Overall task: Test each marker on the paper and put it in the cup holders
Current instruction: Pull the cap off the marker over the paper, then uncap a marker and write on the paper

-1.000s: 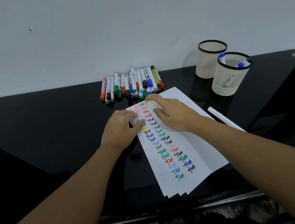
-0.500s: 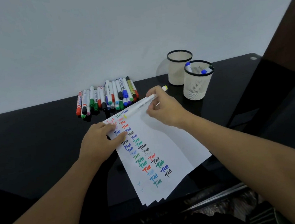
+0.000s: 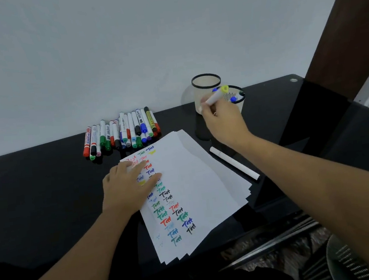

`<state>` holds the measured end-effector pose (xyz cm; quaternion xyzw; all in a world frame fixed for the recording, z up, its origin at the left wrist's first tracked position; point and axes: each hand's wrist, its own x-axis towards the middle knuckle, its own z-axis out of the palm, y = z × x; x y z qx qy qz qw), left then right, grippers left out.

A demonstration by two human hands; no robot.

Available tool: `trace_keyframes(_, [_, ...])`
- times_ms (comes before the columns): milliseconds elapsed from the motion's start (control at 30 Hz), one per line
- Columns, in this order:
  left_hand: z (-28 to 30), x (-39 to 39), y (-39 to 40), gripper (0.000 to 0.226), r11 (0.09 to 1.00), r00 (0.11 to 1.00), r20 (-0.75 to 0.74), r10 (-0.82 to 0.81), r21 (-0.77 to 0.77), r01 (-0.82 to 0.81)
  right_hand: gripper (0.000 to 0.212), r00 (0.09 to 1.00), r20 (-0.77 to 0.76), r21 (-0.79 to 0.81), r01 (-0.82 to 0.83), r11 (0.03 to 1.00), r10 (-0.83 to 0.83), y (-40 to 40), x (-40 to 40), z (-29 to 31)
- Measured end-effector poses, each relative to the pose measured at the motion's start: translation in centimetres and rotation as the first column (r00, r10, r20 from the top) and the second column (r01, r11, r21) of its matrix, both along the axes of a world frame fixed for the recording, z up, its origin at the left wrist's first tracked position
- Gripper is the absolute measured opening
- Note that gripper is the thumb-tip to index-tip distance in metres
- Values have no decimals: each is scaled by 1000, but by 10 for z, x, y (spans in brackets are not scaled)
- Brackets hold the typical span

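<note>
The table [image 3: 36, 202] looked glossy black, like glass. The sheets [image 3: 194, 173] were matt white paper. The markers [image 3: 120, 133] had smooth plastic barrels; the cups [image 3: 206, 86] looked like perforated mesh.

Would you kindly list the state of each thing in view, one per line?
Right hand: grips the yellow-capped marker.
Yellow-capped marker: capped, held over the front cup holder.
Left hand: flat, pressing the paper stack.
Paper stack: fanned, covered in test marks.
Front cup holder: holds blue-capped markers.
Back cup holder: upright, contents unseen.
Marker pile: capped, lying flat.
White marker: lying beside the paper.
</note>
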<state>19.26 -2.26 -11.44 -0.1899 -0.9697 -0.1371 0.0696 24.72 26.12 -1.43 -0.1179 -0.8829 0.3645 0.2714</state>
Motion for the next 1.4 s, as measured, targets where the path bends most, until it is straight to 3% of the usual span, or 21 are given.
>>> trace_keyframes(100, [-1,0,1,82,998,998,-31,-59,13,60,25,999,-10,44,43,998,-43,10,0,9])
trace_keyframes(200, [-2,-5,-1,78,989,990,79,-114,107,106,22,998,-36,66,62,996,-60,21,-2,17])
trace_keyframes(300, [-9,-8,-4,87,990,988,60,-142,30,140,24,995,-50,78,92,993,-88,32,-7,24])
trace_keyframes(467, [0,0,2,63,976,982,140,-124,198,95,23,988,-36,50,154,987,-153,49,-12,34])
trace_keyframes(733, [2,1,1,61,969,982,139,-129,227,95,38,974,48,-40,221,974,-220,64,-13,37])
trace_keyframes(900, [1,0,1,64,967,979,154,-136,234,98,34,967,141,44,207,977,-212,66,-17,33])
trace_keyframes(1233, [3,1,0,59,958,978,155,-142,272,97,31,964,163,29,206,978,-208,71,-19,25])
trace_keyframes(1400, [-6,-8,-5,82,984,984,121,-129,142,111,57,983,52,-14,179,984,-178,62,-10,29])
